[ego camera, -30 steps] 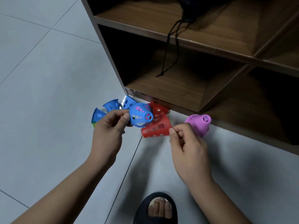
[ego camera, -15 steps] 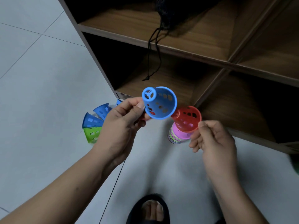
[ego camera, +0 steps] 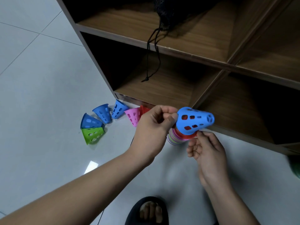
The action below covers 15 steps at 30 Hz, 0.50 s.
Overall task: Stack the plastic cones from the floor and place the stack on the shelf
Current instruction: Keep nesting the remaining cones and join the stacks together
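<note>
A perforated blue cone [ego camera: 194,121] now caps the stack of cones [ego camera: 175,138], whose many coloured rims show below it. My left hand [ego camera: 154,129] pinches the blue cone's rim from the left. My right hand [ego camera: 206,150] holds the stack from below at its red rim. Several loose cones lie on the floor to the left: a green cone [ego camera: 92,135], three blue cones [ego camera: 90,121] [ego camera: 103,112] [ego camera: 119,109], a pink cone [ego camera: 133,115] and a red cone [ego camera: 143,109] partly hidden behind my left hand.
A brown wooden shelf unit [ego camera: 186,52] with open compartments stands right behind the hands. A black mesh bag's drawstring [ego camera: 152,51] hangs from the upper compartment. My foot in a dark slipper [ego camera: 149,210] is on the white tiled floor. A green object [ego camera: 294,166] shows at the right edge.
My left hand has turned the blue cone over and set it down on the red-topped stack in my right hand. The view has shifted, showing more loose cones.
</note>
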Available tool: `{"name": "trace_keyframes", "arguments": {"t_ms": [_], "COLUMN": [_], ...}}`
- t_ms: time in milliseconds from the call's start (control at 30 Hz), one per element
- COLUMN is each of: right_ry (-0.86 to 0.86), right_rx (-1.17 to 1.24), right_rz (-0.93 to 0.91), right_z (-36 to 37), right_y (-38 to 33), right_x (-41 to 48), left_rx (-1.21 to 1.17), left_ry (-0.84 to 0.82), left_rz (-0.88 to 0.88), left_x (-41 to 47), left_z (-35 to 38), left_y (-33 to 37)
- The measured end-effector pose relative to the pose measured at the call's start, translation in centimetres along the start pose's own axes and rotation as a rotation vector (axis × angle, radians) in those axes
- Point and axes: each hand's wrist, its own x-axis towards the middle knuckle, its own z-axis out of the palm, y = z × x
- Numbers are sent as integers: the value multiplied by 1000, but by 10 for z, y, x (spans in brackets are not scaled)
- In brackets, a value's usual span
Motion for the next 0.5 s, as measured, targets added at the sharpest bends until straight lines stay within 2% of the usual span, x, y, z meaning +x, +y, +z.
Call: {"name": "trace_keyframes", "arguments": {"t_ms": [167,300,500], "right_ry": [30,53,-119], "right_rx": [29,44,-127], "right_rz": [61,122,132], "right_z": [1,9,36], "right_y": [11,32,69], "right_x": [-9,-23,-49], "left_rx": [178,165,250], "left_ry": [3,-18,-39], "left_rz": [20,-30,-34], "left_x": [2,5,5], "left_z": [1,-4,-34], "left_y": [-17,-27,-45]}}
